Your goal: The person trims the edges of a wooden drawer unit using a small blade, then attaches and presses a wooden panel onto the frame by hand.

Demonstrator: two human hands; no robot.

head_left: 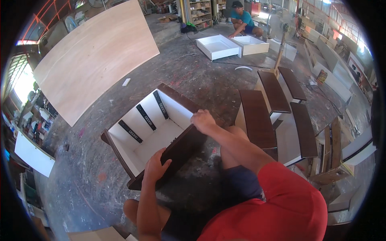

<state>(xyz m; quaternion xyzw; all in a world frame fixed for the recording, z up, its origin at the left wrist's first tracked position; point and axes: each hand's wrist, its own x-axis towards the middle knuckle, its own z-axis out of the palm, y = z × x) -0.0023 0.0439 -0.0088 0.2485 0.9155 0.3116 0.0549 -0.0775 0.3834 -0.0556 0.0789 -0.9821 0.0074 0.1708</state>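
A dark brown cabinet carcass (181, 148) with a white inside lies on the floor before me, its open side up. Three black drawer slides (145, 117) are fixed along its far inner wall. My left hand (156, 165) grips the near side panel's upper edge, fingers over into the inside and thumb on the outer face. At the right corner, my right hand (204, 120) is closed over the edge, its fingertips partly hidden. Part of a further slide shows at the near wall, mostly covered by the panel.
Several drawers with dark brown fronts (257, 120) stand at my right. A large plywood sheet (100, 56) leans at the far left. Farther off, a person (241, 22) squats by two white drawers (217, 46). A fan (283, 30) on a wooden post stands beyond my drawers.
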